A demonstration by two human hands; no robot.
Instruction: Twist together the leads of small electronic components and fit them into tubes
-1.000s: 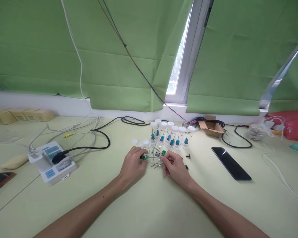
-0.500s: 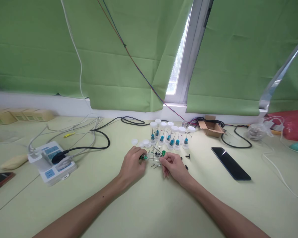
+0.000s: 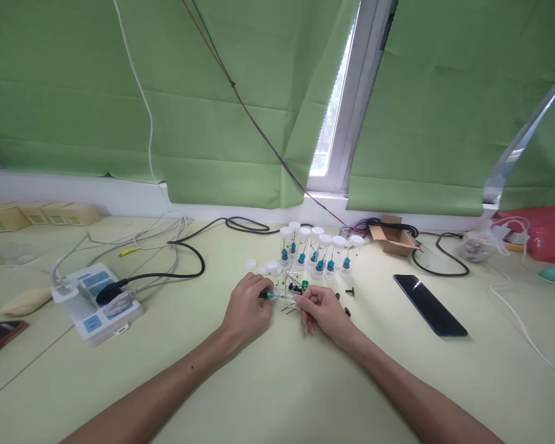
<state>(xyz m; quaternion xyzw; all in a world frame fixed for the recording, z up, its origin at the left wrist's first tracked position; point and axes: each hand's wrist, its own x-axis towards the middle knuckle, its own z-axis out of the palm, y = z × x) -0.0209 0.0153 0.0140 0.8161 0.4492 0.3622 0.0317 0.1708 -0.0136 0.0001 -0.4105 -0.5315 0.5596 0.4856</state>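
Pinching a green tool [image 3: 269,295] in the left hand [image 3: 247,308] and seemingly a clear tube [image 3: 289,297] in the right hand [image 3: 326,313], before capped vials [image 3: 321,250], likely mid-insertion, needing steady alignment.

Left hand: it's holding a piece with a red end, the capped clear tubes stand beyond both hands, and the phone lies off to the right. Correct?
One slip: the end of the piece in the left hand is green, not red, as the head view shows. The capped clear tubes and the phone are as you say.
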